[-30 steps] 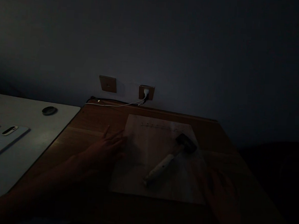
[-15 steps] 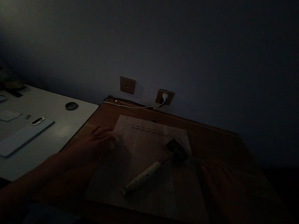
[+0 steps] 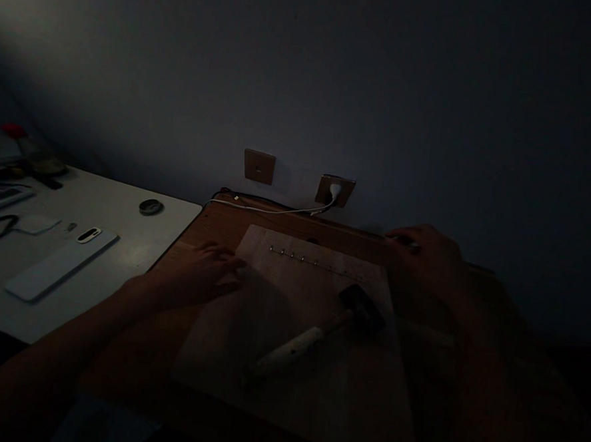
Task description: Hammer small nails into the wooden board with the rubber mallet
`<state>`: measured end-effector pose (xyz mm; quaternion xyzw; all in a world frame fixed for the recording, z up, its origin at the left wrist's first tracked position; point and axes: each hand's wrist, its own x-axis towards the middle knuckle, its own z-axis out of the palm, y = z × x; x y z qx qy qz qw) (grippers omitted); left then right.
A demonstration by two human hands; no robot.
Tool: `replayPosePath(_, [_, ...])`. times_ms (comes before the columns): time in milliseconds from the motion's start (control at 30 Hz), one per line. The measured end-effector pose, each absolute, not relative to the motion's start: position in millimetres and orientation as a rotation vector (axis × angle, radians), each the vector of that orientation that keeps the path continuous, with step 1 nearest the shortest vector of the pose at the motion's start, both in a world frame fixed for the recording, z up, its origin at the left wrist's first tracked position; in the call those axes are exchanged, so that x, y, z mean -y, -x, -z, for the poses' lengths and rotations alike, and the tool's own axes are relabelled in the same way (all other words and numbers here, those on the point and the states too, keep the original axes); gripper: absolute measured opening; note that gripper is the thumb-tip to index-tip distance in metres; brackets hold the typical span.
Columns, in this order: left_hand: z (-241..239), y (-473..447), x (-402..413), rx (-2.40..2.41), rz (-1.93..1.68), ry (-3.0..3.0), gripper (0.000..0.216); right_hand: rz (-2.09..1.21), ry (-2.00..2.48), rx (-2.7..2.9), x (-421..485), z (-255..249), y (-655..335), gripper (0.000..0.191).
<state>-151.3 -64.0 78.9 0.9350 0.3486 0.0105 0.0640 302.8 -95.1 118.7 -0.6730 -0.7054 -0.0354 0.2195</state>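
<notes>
The scene is very dark. A pale wooden board lies on a brown desk, with a row of small nails near its far edge. A hammer with a dark head and pale handle lies across the board. My left hand rests flat against the board's left edge, fingers stretched out. My right hand is at the board's far right corner, fingers curled round a small thing I cannot make out.
A white table adjoins the desk on the left, carrying a white phone-like slab, a round dark disc, cables and clutter. Two wall plates are behind; a white plug with its cable runs along the desk's back edge.
My right hand has come up from the near right of the board to its far right corner. The view shifted right. The left hand stays at the board's left edge.
</notes>
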Motion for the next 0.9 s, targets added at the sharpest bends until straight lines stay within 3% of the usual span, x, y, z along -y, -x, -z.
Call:
replayPosePath(100, [-111,126,39,-0.992,-0.055,-2.76,0.04,-0.075,1.875,2.066,92,-114,-308,0.031])
replayPosePath(333, [-168,51,-1,-0.914,-0.263,-2.793,0.016,-0.276,1.863,2.195,89,-91,-316,0.027])
replayPosePath(567, [-139,41,-14,-0.985,0.113,-2.772,0.016,-0.284,1.883,2.271,94,-89,-308,0.022])
replayPosePath(900, [-116,48,-25,-1.006,0.242,-2.79,0.015,-0.303,1.978,2.331,92,-82,-303,0.02])
